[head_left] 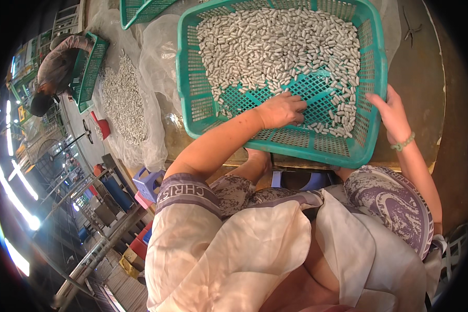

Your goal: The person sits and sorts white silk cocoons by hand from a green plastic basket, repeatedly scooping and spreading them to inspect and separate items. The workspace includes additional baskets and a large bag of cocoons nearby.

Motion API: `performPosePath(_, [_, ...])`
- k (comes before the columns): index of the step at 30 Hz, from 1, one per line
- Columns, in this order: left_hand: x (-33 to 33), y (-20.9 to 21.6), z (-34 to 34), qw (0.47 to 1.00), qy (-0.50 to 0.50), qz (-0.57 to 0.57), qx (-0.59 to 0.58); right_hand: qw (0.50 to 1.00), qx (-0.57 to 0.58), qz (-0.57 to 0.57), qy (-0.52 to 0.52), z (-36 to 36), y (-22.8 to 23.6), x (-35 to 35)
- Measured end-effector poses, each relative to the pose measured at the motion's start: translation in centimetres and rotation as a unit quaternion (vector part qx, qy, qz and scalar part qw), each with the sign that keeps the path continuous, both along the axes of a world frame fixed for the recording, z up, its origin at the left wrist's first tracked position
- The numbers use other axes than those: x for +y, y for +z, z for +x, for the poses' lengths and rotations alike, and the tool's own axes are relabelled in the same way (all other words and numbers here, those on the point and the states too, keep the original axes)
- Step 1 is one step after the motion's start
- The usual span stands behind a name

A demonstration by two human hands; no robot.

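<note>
In front of me a large green plastic basket (181,62) with lattice walls and floor is full of small pale grey, capsule-shaped pieces (275,44). They lie thick at its far side and in a thinner strip along its right. Part of the lattice floor shows bare near the middle. My left hand (282,110) reaches over the near rim, its fingers curled down close to that floor; whatever they hold is hidden. At the right wall, my right hand (392,115) grips the rim, thumb on the inside. A beaded bracelet circles that wrist.
To the left, more pale pieces (122,101) lie spread on clear plastic sheeting (161,44). A red scoop (101,126) rests beside them. Another person (60,65) bends over a green basket (92,73). Blue stools (150,182) stand close by, and another green basket (140,11) is farther off.
</note>
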State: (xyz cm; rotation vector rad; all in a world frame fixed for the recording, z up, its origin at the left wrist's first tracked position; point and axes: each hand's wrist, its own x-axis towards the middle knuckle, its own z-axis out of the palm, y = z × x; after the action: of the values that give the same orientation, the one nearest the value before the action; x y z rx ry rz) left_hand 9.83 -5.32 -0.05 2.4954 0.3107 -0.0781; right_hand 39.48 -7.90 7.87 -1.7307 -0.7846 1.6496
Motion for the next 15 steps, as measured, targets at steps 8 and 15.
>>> performPosePath(8, [-0.2,0.2,0.6,0.999,0.012,-0.034,-0.003,1.000,0.000,0.002,0.000,0.0,-0.1,0.0])
performPosePath(15, [-1.8,0.8,1.8,0.996,-0.019,-0.076,0.032,1.000,-0.017,-0.002,-0.003,0.0,-0.1,-0.1])
